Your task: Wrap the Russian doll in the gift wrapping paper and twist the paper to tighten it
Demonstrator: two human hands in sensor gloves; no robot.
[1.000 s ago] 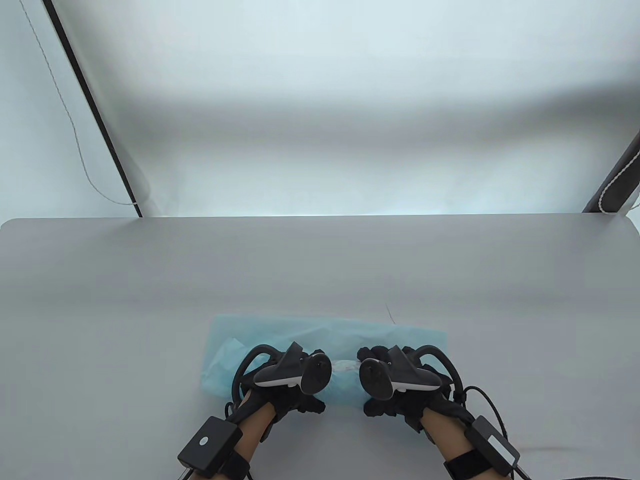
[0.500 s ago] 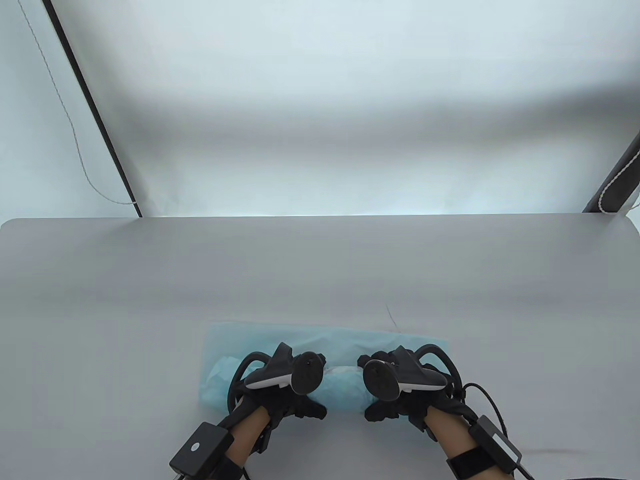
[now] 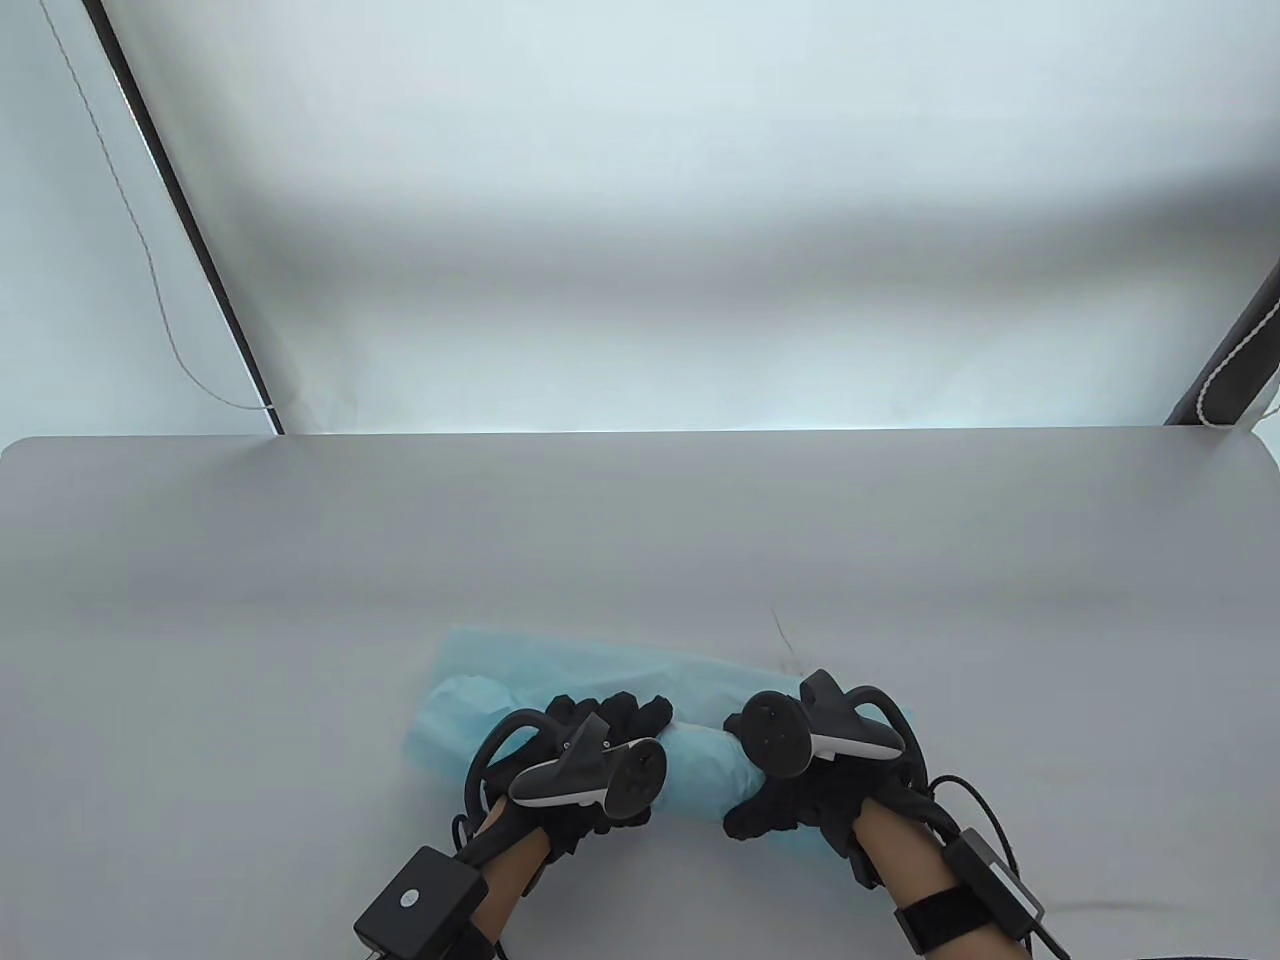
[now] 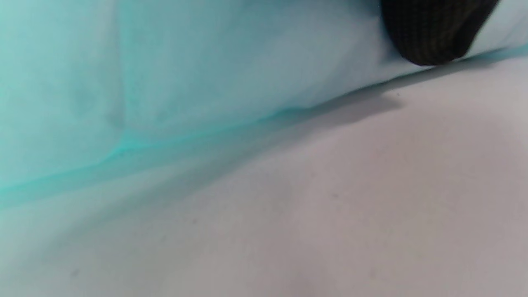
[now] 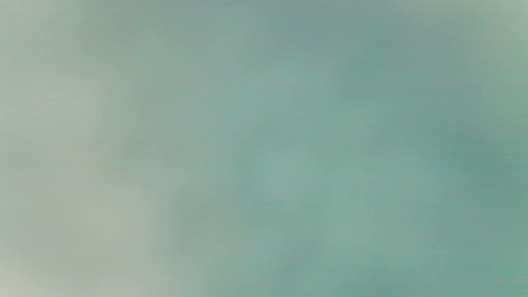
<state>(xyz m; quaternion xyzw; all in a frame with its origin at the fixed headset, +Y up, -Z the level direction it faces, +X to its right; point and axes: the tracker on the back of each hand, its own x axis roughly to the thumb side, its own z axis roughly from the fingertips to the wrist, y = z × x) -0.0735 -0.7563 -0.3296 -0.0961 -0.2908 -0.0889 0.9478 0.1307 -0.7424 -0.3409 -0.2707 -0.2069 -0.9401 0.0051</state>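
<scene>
Near the table's (image 3: 300, 560) front edge, my left hand (image 3: 585, 765) and right hand (image 3: 800, 775) curl round the paper (image 3: 700, 770) rolled over the hidden doll, probably hard and light inside thin, tearable tissue, so I'd grip the loose ends gently.

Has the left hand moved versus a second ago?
Yes. The left hand has shifted its fingers forward over the paper roll, toward the table's far edge.

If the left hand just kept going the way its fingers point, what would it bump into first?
The left hand already grips the blue paper roll; beyond its fingers lies flat paper, then probably bare table.
</scene>
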